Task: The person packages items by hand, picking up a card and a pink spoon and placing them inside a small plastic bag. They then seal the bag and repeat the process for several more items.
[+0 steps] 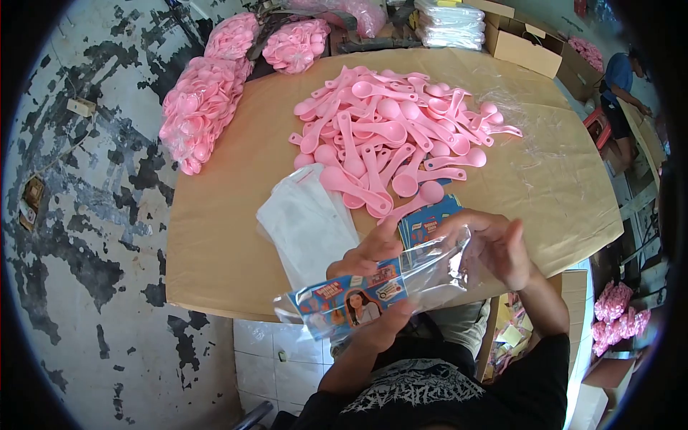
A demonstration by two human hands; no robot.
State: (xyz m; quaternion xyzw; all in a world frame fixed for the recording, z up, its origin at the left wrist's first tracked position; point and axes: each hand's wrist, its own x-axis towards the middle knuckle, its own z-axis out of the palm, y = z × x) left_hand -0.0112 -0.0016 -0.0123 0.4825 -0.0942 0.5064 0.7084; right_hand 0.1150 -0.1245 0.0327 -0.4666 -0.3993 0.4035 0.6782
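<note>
Pinching the blue printed card (328, 307) through its clear plastic bag (438, 271) with my left hand (382, 326), right hand (504, 251) loosely spread; light, steady pressure avoids creases imo.

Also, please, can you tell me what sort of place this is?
Probably a small packing workshop. A heap of loose pink spoons and a stack of flat plastic bags lie on the table, with an open cardboard box behind.
</note>
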